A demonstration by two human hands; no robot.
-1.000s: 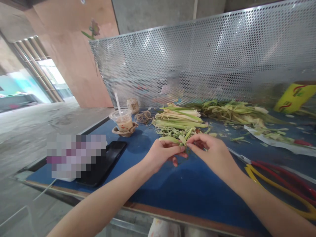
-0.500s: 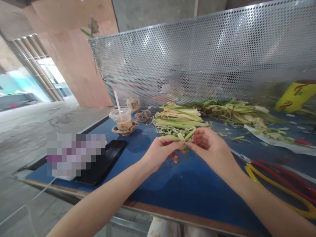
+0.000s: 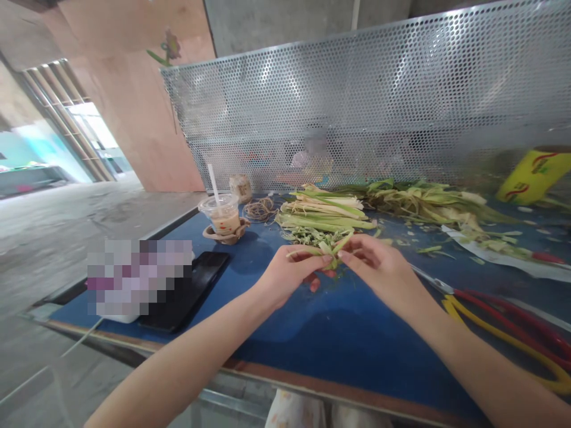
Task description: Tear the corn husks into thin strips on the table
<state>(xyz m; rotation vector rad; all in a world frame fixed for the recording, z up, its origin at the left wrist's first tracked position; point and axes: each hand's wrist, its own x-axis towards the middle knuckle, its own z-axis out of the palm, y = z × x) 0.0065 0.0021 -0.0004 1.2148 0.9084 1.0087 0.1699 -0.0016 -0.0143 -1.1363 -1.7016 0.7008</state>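
Leaning over the blue bench [image 3: 312, 339], held a small folded piece of green leaf strips [image 3: 332, 246] between both hands, just above the bench top near its middle. Pinched its left end with the left hand [image 3: 289, 273], fingers [image 3: 312, 261] closed narrowly on the strips, thumb on top. Gripped its right end with the right hand [image 3: 379, 270], fingertips shut on the piece and touching those of the left. Had a tidy bundle of leaf stalks [image 3: 325, 217] just beyond the hands and a longer heap of leaves [image 3: 423, 202] at the far right. Had a plastic cup with a straw [image 3: 222, 217] at the far left, a coil of twine [image 3: 261, 209] just beside it, and a black phone [image 3: 187, 288] at the near left. Had scissors [image 3: 504, 324] with red and yellow handles at the right, well apart from the hands. Faced a perforated metal screen [image 3: 357, 107] along the far edge.
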